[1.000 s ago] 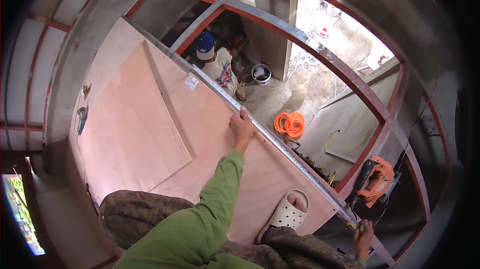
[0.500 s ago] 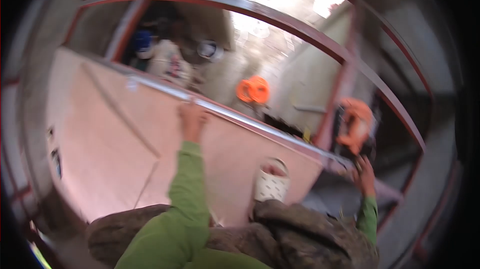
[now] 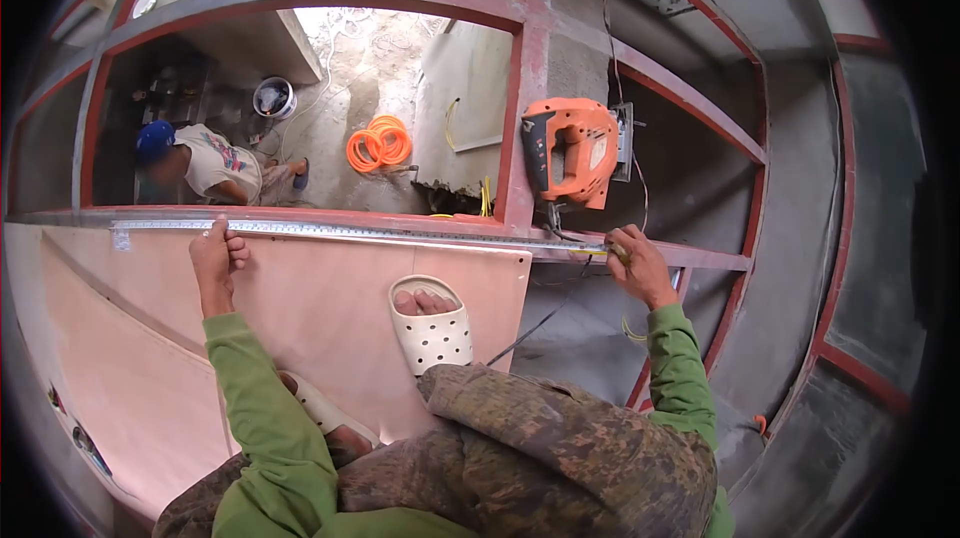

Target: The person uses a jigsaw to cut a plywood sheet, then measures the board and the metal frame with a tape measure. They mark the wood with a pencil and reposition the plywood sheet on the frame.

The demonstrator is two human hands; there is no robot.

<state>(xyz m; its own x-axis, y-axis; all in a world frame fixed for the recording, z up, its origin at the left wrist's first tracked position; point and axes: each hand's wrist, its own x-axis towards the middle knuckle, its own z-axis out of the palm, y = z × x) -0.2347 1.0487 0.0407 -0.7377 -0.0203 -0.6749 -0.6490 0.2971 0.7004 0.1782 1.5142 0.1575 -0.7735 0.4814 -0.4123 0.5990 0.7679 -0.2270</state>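
A tape measure's metal blade (image 3: 400, 235) lies stretched along the edge of a pinkish board (image 3: 330, 288), beside a red metal beam. My left hand (image 3: 218, 260) is on the blade near its left end, fingers curled and one fingertip pressed on it. At the other end, past the board's corner, my right hand (image 3: 640, 263) is closed around the tape measure's case, which is mostly hidden by the fingers. Just above that hand, an orange jigsaw (image 3: 585, 153) rests on the frame.
My feet in white clogs (image 3: 432, 333) are on the board. Red beams (image 3: 515, 138) frame openings to a lower floor, where a person in a blue cap (image 3: 155, 141) bends over near a bucket (image 3: 274, 98) and a coiled orange hose (image 3: 380, 143). A black cable (image 3: 545, 318) crosses at the board's right.
The view has swung to the right and become sharper, so the board, jigsaw and hands appear further left. Both hands are still at the tape measure.
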